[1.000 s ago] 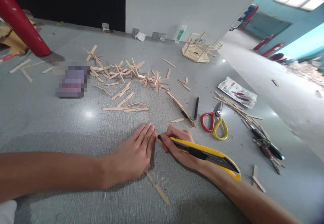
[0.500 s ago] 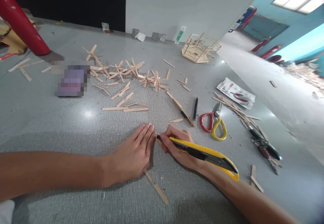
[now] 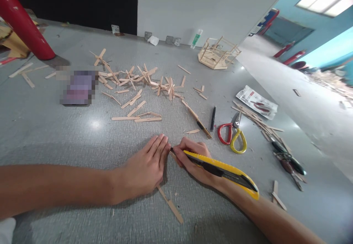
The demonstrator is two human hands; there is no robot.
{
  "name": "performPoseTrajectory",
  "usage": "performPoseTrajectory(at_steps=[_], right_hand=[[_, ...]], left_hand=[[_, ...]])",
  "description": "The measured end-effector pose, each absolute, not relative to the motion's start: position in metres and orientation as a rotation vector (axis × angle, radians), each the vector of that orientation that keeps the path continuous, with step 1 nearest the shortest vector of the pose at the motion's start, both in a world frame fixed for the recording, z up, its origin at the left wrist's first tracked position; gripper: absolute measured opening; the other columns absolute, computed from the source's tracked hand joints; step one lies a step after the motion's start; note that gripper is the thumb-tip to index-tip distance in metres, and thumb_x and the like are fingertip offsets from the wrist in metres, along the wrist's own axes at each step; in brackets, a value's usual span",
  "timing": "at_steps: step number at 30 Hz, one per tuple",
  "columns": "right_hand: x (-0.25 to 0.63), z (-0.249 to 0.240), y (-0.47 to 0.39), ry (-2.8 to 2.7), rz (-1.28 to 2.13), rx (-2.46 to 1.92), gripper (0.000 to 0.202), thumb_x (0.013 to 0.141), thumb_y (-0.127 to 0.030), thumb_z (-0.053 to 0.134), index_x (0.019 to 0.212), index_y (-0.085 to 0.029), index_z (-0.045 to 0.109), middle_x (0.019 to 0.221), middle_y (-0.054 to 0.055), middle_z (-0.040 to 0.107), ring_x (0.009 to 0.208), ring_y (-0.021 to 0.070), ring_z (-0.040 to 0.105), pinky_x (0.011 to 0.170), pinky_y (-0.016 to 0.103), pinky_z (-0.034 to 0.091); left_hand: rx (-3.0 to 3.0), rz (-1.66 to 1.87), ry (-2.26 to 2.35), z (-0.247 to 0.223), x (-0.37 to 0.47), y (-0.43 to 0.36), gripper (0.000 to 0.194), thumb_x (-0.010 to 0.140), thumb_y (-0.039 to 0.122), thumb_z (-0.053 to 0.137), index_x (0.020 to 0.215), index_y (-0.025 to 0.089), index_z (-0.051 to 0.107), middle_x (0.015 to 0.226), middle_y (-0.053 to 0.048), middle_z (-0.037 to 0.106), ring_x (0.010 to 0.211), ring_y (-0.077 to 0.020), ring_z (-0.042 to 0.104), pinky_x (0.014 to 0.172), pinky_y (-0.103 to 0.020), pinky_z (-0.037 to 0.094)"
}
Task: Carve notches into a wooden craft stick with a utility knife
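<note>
My right hand (image 3: 191,155) is closed around a yellow and black utility knife (image 3: 224,170). The knife's handle slants back over my wrist, and its front end is near the fingertips of my left hand (image 3: 153,163). That left hand is palm down on the grey tabletop, fingers together, holding a wooden craft stick (image 3: 174,211) against it. The stick's notched lower part shows below the hand, and a small bit emerges by the knife tip. My palm covers its middle. The blade's contact with the wood is too small to make out.
Beyond my hands lie many craft sticks (image 3: 149,119) and star-shaped stick clusters (image 3: 145,75). To the right are scissors (image 3: 236,135), a black pen-like rod (image 3: 213,119), a white packet (image 3: 257,101) and dark-handled tools (image 3: 288,157). A wooden frame model (image 3: 217,54) stands farther back.
The rear of the utility knife has dipped slightly down and to the left, with a small shift of my right hand. My left hand and the craft stick stay in place.
</note>
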State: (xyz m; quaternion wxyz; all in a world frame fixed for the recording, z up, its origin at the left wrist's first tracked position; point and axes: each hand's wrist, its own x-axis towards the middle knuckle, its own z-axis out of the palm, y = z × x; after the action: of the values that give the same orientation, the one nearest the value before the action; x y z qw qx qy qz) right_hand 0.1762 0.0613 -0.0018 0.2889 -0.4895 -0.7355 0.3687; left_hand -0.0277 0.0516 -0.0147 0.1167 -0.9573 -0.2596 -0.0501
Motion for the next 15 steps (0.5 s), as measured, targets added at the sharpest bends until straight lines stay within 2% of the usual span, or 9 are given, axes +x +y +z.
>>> performPoseTrajectory(at_steps=[15], right_hand=[[0.1830,-0.0071,0.0587,-2.139,0.866,-1.266,0.029,0.098,-0.029,0.046,0.070,-0.024,0.041,0.054,-0.007,0.045,0.046,0.0077,0.037,0.049,0.022,0.032]], left_hand=[[-2.747,-0.109,-0.787,-0.0060,-0.0268,0.0497,0.064,0.094,0.042,0.048,0.136,-0.007,0.054,0.141,-0.028,0.051,0.134,-0.0380,0.047,0.114,-0.049,0.033]])
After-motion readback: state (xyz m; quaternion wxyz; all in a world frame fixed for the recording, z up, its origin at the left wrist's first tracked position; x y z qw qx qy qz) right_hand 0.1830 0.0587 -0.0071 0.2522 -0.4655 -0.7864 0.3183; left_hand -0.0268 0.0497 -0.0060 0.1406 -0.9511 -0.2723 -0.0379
